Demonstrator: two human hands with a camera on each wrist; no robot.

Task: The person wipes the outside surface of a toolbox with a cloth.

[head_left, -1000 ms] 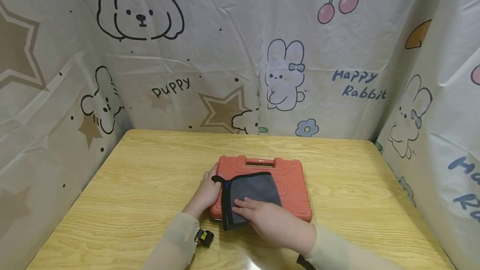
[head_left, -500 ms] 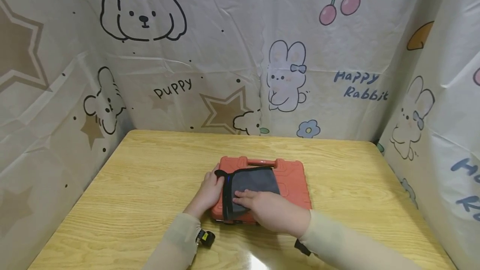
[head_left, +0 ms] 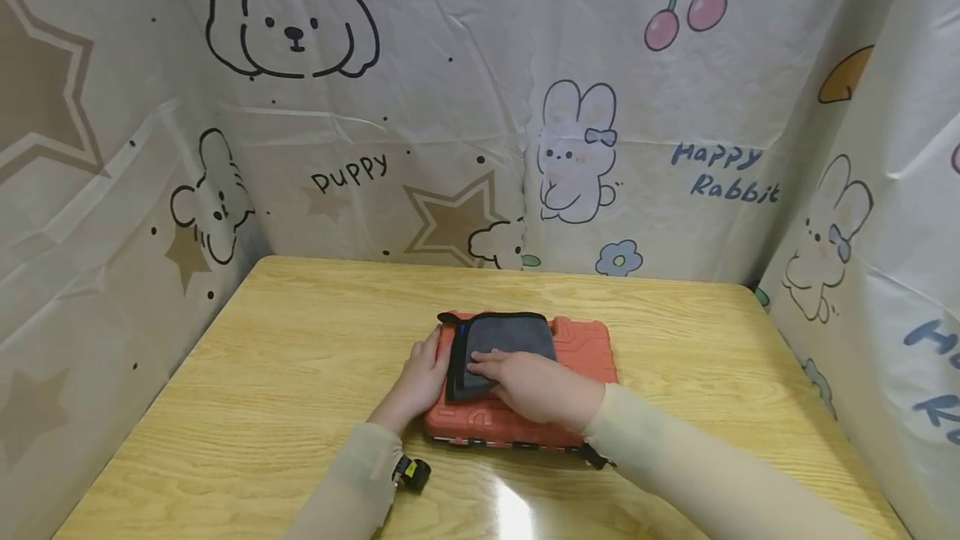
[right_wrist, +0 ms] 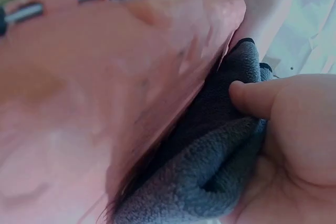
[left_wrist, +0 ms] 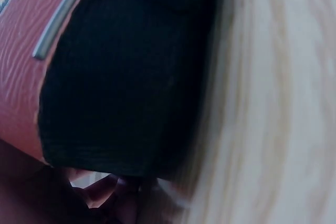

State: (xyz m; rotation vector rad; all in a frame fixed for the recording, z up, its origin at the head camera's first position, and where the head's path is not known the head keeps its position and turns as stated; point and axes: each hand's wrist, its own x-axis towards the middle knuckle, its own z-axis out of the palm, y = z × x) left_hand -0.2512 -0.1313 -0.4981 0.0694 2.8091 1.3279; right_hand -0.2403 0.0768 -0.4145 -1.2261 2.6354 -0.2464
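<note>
A red plastic case (head_left: pixel 588 348) lies flat on the table. Its left edge is gripped by my left hand (head_left: pixel 420 377); a fingertip touches the case (left_wrist: pixel 21 87) at the top of the left wrist view. Across the left and middle of the lid lies a dark grey cloth (head_left: pixel 510 333) with black edging. My right hand (head_left: pixel 543 390) presses it down with extended fingers. The right wrist view shows the thumb of this hand (right_wrist: pixel 307 129) against the fuzzy folded cloth (right_wrist: pixel 184 182), which bulges in toward the palm.
The wood-grain table (head_left: pixel 300 332) spreads around the case. A patterned fabric backdrop (head_left: pixel 360 115) stands behind it and along both sides. Small black devices are strapped at both wrists, the left one (head_left: pixel 415 474) beside the sleeve.
The right hand and the cloth have slid toward the back of the case, so that the cloth covers much of the handle and the front latches show. The left hand has hardly moved.
</note>
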